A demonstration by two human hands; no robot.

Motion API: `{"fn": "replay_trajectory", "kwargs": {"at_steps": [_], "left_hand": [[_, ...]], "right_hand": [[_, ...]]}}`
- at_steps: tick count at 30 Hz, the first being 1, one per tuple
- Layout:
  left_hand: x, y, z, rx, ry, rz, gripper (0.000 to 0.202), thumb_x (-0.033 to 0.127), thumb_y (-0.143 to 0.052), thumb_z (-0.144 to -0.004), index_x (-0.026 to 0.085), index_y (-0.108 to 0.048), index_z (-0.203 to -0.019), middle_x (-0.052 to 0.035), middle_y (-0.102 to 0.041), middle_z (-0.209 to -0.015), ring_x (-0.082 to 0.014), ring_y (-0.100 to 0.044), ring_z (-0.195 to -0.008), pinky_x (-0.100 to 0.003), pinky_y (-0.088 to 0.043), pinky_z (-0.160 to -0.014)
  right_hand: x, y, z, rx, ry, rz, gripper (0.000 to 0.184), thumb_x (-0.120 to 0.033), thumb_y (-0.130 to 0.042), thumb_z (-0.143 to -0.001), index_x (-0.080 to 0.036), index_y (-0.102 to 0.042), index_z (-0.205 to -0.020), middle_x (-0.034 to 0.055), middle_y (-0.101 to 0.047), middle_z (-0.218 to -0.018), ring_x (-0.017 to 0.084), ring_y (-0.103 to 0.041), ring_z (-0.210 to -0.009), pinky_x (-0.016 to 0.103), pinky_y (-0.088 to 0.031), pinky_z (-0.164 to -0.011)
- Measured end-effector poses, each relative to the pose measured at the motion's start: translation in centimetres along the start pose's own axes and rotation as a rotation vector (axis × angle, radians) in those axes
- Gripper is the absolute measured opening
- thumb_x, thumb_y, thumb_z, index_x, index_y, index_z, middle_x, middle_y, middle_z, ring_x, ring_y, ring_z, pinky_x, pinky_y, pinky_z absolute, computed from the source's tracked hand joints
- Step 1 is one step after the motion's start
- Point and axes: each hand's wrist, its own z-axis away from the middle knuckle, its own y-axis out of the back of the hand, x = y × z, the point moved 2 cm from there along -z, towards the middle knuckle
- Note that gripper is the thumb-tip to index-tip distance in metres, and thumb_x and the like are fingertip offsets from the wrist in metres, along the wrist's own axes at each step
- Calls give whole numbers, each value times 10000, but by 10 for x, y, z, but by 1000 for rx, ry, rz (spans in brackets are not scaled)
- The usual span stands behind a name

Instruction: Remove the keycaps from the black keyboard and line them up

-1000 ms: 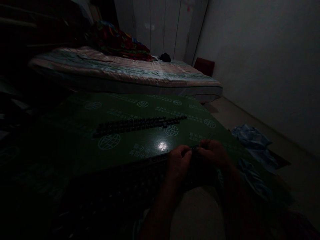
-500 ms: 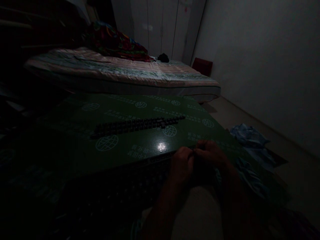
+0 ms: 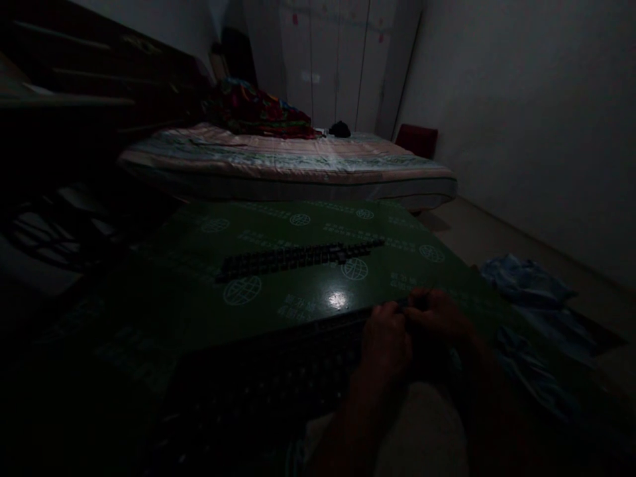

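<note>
A black keyboard (image 3: 268, 377) lies slantwise across the near part of the green board, its details mostly lost in the dark. At its far right end, my left hand (image 3: 386, 339) is closed, knuckles up, over the keyboard. Close against it, my right hand (image 3: 440, 317) has its thumb and fingers pinched together by the keyboard's upper right corner. What either hand grips is too dark to make out. Farther off, black keycaps (image 3: 283, 260) are laid out in rows on the board.
The green board (image 3: 318, 225) carries printed white globes and lettering. Beyond it stands a bed (image 3: 298, 159) with a red patterned blanket (image 3: 263, 112). Crumpled cloth (image 3: 527, 278) lies at the right by the wall. A dark wheel-like shape (image 3: 54, 228) stands at the left.
The camera view has turned, so the whole scene sits farther right and a little lower. Both hands stay together at the keyboard's right end, with only slight finger movement.
</note>
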Motion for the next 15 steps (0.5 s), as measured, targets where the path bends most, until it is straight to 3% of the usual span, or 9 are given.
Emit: {"fn": "replay_trajectory", "kwargs": {"at_steps": [15], "left_hand": [[11, -1, -10, -48, 143, -53, 264, 167, -415, -816, 190, -636, -958, -33, -592, -1106, -214, -480, -983, -328, -421, -845]], "right_hand": [[6, -6, -2, 42, -87, -361, 136, -265, -570, -596, -171, -483, -551, -55, -463, -463, 85, -443, -438, 188, -329, -413]]}}
